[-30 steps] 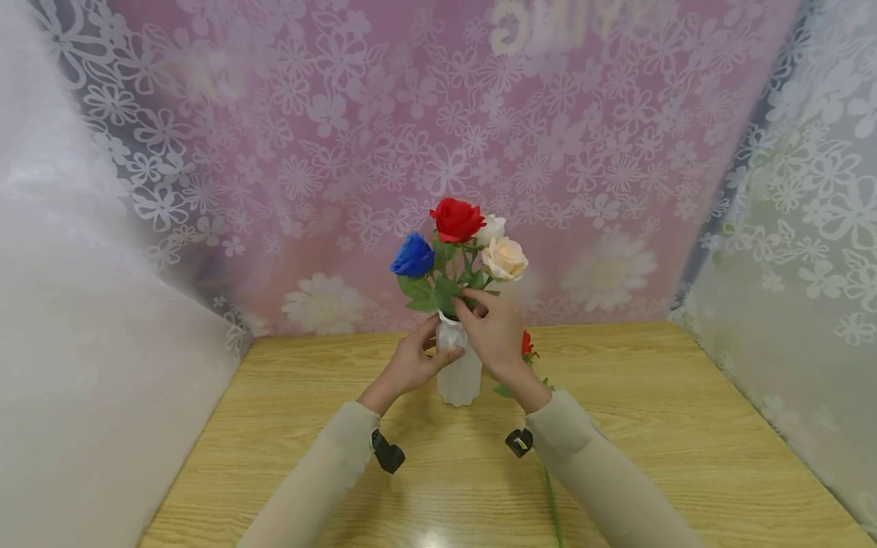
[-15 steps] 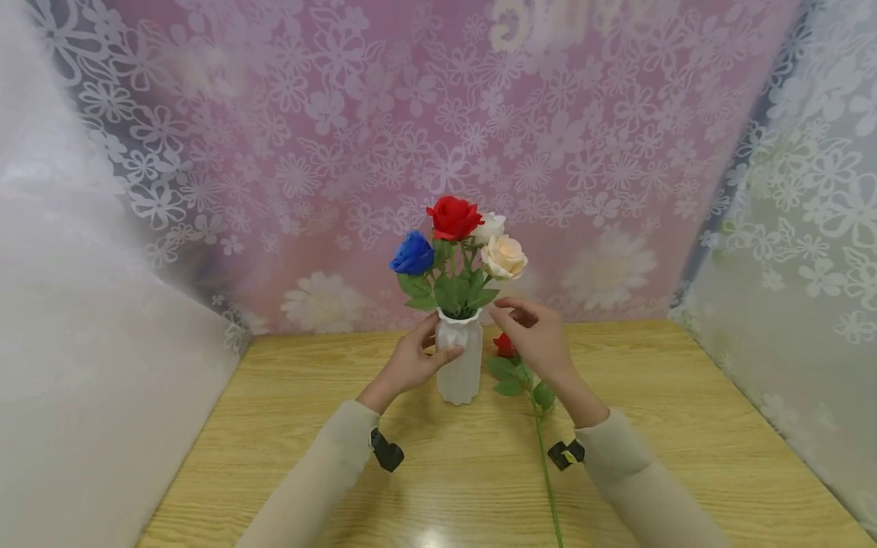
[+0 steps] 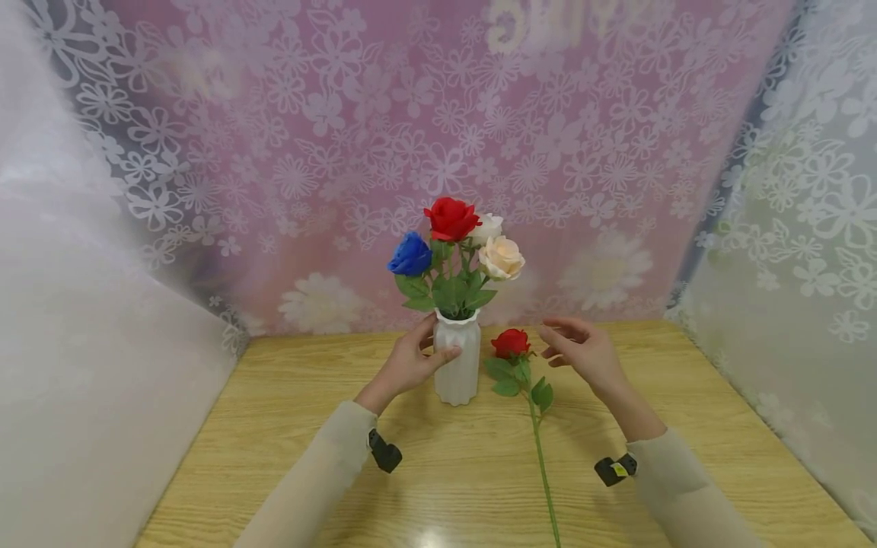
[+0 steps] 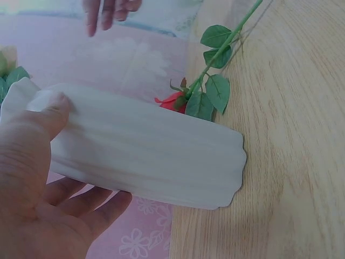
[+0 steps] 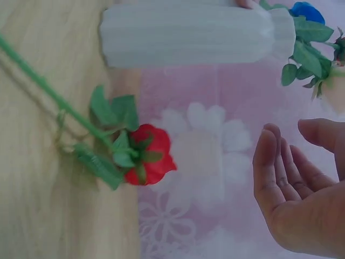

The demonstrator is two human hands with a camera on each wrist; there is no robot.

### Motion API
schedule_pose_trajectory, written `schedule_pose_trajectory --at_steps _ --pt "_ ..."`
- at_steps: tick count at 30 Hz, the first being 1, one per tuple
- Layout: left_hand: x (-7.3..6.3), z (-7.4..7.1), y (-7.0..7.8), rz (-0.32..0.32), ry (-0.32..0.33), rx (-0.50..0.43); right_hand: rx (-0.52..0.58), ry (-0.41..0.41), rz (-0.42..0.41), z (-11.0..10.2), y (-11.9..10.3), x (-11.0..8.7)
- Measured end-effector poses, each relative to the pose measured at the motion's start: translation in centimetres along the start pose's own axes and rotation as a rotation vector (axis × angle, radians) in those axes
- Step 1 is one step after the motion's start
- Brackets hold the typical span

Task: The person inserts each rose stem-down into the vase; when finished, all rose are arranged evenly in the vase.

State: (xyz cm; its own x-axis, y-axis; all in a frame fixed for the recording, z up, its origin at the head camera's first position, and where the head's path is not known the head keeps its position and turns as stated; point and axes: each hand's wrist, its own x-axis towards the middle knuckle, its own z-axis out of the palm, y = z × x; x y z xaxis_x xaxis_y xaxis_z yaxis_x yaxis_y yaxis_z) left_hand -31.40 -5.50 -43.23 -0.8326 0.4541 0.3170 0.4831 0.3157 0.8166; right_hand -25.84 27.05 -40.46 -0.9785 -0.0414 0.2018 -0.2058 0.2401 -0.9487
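A white fluted vase [image 3: 457, 373] stands upright on the table. My left hand [image 3: 406, 365] grips it around the upper part, thumb across the front and fingers behind. Out of its mouth rise a blue rose [image 3: 409, 255], a red rose [image 3: 452, 219], a cream rose [image 3: 502, 259] and a white rose [image 3: 489, 227] partly hidden behind. Right of the vase, a second red rose [image 5: 151, 156] with a long green stem lies on the wood. My right hand [image 3: 582, 354] hovers just right of that bloom, holding nothing, its fingers loosely bent and thumb apart.
The wood-grain table [image 3: 308, 472] ends at a pink flower-patterned backdrop [image 3: 384, 152] behind the vase. Whitish sheets flank it, a left sheet [image 3: 103, 342] and a flowered right sheet [image 3: 808, 304]. The lying rose's stem runs towards the table's front.
My right hand has let go of the leaves at the vase's mouth and moved right, past the lying red rose, which now shows fully. My left hand keeps its grip on the vase.
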Motion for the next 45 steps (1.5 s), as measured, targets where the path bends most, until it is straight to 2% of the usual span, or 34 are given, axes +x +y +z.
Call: schedule_pose_trajectory --at_steps 8,16,24,29,34,39,45 --pt "-0.1 0.0 0.0 -0.014 -0.004 -0.01 0.021 -0.05 0.091 -0.9 2.1 -1.2" --pt "-0.1 0.0 -0.2 -0.005 -0.004 0.006 0.056 -0.101 0.183 -0.4 5.1 -2.4" --pt "0.0 0.0 -0.2 -0.016 -0.001 0.006 0.073 -0.147 0.209 0.6 7.1 -3.4" --pt "-0.1 0.0 -0.1 -0.02 0.0 0.011 0.082 -0.172 0.234 1.1 7.9 -3.8" --pt "-0.1 0.0 0.0 -0.022 -0.004 0.008 0.041 -0.179 0.256 1.5 8.5 -3.9" --pt "-0.1 0.0 0.1 -0.028 -0.014 -0.003 0.011 -0.192 0.292 1.6 8.6 -3.9" --pt "-0.1 0.0 -0.2 -0.006 -0.006 -0.011 -0.042 -0.193 0.328 1.9 8.3 -3.8"
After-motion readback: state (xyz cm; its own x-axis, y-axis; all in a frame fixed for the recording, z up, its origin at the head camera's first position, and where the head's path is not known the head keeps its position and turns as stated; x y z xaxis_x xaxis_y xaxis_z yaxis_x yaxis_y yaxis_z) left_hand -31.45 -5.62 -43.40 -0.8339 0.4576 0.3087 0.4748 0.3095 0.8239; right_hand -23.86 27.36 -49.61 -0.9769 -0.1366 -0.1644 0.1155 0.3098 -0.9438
